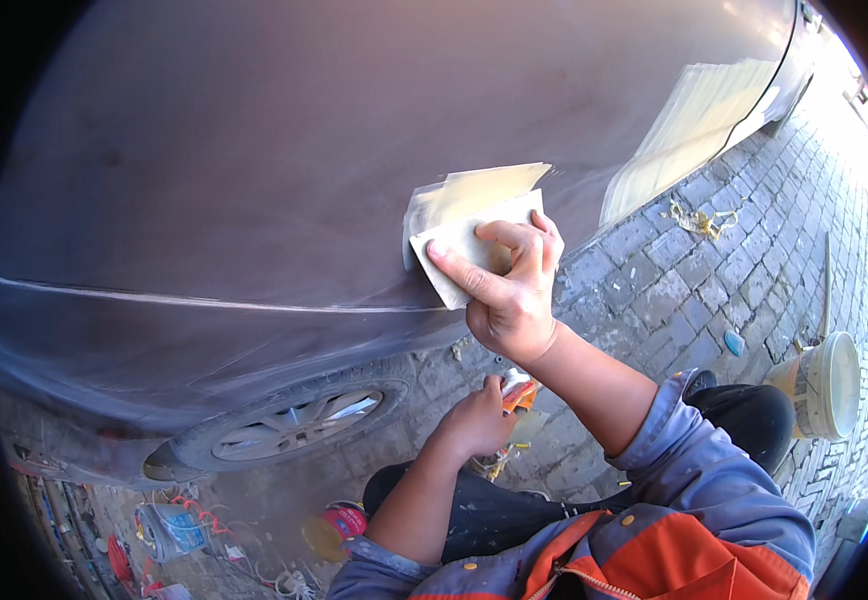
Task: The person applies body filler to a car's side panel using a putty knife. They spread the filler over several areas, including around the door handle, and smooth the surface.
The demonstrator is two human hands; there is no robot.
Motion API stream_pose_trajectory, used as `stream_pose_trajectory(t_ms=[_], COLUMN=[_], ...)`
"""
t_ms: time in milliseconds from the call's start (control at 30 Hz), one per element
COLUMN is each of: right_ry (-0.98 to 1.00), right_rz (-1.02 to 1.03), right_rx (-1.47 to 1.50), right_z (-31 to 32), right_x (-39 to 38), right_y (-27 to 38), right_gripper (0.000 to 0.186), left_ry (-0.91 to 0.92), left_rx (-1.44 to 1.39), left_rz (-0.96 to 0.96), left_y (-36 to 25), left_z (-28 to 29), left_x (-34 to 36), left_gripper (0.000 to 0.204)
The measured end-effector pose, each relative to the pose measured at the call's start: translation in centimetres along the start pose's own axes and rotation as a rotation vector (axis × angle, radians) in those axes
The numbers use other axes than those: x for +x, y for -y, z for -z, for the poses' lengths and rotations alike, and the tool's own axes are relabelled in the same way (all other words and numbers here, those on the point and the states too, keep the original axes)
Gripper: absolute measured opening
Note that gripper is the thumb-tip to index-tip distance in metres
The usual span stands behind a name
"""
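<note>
My right hand grips a pale, flat filler spreader, thumb and fingers spread across its face. The spreader lies against the dark car body panel, over the lower part of a cream filler patch. Lower and to the left, my left hand is closed around an orange-handled tool with whitish material on it; its exact kind is partly hidden by the fingers. A larger cream filler patch covers the panel farther right, reaching a door gap.
Below the panel is a car wheel. A tub with a pink label stands by my left forearm. At lower left lie a red coiled hose and clutter. A white bucket and crumpled yellowish scraps are on the brick paving at right.
</note>
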State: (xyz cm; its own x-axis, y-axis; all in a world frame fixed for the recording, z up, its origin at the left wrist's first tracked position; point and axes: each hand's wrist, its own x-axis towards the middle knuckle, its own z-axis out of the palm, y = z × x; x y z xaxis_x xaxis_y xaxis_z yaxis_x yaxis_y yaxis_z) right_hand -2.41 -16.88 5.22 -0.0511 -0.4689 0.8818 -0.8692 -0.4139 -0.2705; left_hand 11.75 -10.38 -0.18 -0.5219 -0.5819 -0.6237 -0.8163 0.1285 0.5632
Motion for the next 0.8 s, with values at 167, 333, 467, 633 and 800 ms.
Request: stream_pose_trajectory(t_ms=[167,333,467,633,800], right_ry=[0.074,0.163,0.004,-0.140,-0.169], right_rz=[0.021,-0.010,-0.024,-0.019,-0.035], right_rx=[0.011,0.030,0.012,-0.030,-0.062], right_z=[-0.1,1.0,2.5,2.0,0.8], right_x=[-2.2,-2.3,-0.2,2.9,3.4], right_y=[-0.4,0.0,0.4,-0.2,-0.4], right_gripper=[0.069,0.063,0.057,0.053,0.055], left_ry=[-0.018,-0.042,-0.041,-0.042,-0.047], left_rx=[0.035,0.034,0.031,0.040,0.038], left_rz=[-0.031,-0.028,-0.005,-0.002,-0.001], left_y=[0.0,0.5,0.2,-0.1,0.0], left_z=[-0.4,-0.8,-0.5,-0.7,-0.6], left_x=[0.2,0.4,0.1,0.1,0.1], left_gripper=[0.065,0.065,0.065,0.064,0.063])
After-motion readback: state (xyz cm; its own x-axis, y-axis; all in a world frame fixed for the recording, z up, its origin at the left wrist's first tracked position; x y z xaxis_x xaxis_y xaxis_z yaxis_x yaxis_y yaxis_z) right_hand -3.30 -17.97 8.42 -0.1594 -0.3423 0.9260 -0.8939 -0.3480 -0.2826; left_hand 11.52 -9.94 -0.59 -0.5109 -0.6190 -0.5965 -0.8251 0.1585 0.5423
